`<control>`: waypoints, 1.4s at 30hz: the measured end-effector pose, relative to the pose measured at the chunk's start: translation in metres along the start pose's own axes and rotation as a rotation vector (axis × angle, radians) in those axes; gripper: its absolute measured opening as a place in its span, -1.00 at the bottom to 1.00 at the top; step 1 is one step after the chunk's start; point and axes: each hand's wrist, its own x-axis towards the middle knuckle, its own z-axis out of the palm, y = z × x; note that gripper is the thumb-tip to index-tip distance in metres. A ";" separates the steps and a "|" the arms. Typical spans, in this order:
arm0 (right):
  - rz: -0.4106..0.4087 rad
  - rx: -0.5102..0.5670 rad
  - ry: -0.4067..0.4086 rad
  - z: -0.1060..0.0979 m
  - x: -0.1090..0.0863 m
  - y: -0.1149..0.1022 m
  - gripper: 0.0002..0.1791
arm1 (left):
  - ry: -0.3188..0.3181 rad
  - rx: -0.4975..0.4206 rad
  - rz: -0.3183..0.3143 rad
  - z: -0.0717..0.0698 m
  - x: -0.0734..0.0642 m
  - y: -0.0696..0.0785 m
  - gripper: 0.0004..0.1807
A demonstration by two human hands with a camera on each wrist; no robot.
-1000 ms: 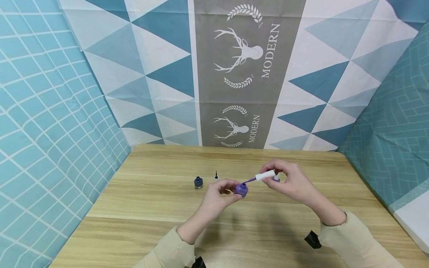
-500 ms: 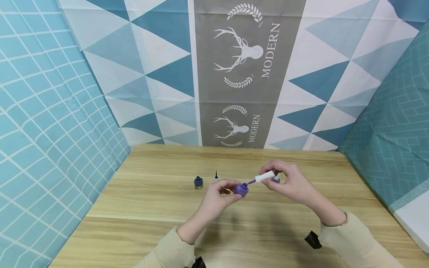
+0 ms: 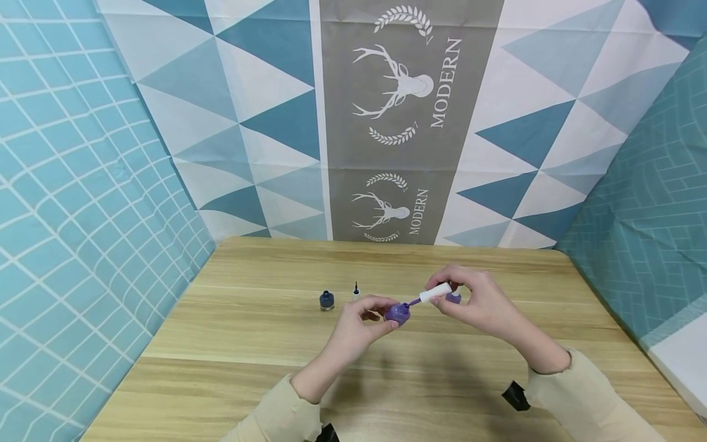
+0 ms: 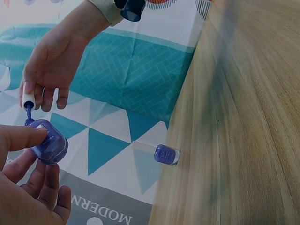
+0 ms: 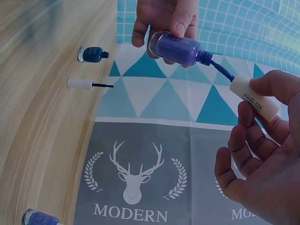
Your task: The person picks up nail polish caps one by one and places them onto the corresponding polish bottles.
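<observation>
Held above the table, a purple nail polish bottle (image 3: pixel 396 314) sits between the thumb and fingers of my left hand (image 3: pixel 356 328). Its neck leans to the right, toward the other hand. My right hand (image 3: pixel 486 304) pinches a white nail polish cap (image 3: pixel 435 293) between thumb and fingers. From that cap a purple-coated brush (image 5: pixel 222 71) slants down to the bottle's neck, as the right wrist view shows. The brush tip is at the mouth; how far inside it reaches is hidden. Small print marks the cap's side.
On the wooden table (image 3: pixel 248 344), an uncapped dark blue bottle (image 3: pixel 327 301) stands to the left. Near it a white cap (image 5: pixel 79 84) stands with its dark brush pointing up. Another purple bottle (image 4: pixel 166 154) stands behind my right hand. Patterned cloth (image 3: pixel 276 123) hangs behind.
My right hand has brought the cap slightly left and down, so the brush tip meets the neck. The bottle in my left hand has tilted a little more to the right.
</observation>
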 end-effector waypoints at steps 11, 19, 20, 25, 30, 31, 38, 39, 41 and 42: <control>-0.019 0.014 -0.014 0.002 0.000 -0.002 -0.79 | -0.017 0.007 -0.022 -0.004 -0.008 0.034 -0.71; -0.012 0.005 -0.022 0.004 0.001 -0.004 -0.81 | -0.027 0.009 -0.017 -0.006 -0.010 0.040 -0.71; -0.013 0.003 -0.022 0.004 0.001 -0.004 -0.81 | -0.028 0.010 -0.018 -0.005 -0.010 0.040 -0.71; -0.037 -0.004 -0.021 0.005 0.001 -0.003 -0.80 | -0.021 0.012 -0.010 -0.002 -0.004 0.021 -0.71; -0.042 -0.008 -0.024 0.007 0.001 -0.002 -0.79 | -0.011 0.008 0.000 0.001 -0.001 0.004 -0.70; -0.039 -0.009 -0.026 0.007 0.001 -0.002 -0.79 | -0.011 0.014 0.002 0.001 -0.001 0.004 -0.70; -0.051 -0.009 -0.028 0.010 0.002 -0.002 -0.81 | -0.021 0.017 -0.027 0.001 0.000 0.006 -0.69; -0.050 -0.006 -0.030 0.010 0.002 -0.002 -0.81 | -0.023 0.015 -0.031 0.001 0.000 0.006 -0.69; -0.052 0.003 -0.033 0.011 0.002 -0.003 -0.81 | -0.026 0.021 -0.034 0.001 -0.001 0.007 -0.70; -0.051 0.006 -0.034 0.012 0.003 -0.003 -0.81 | -0.026 0.022 -0.034 0.001 -0.001 0.007 -0.70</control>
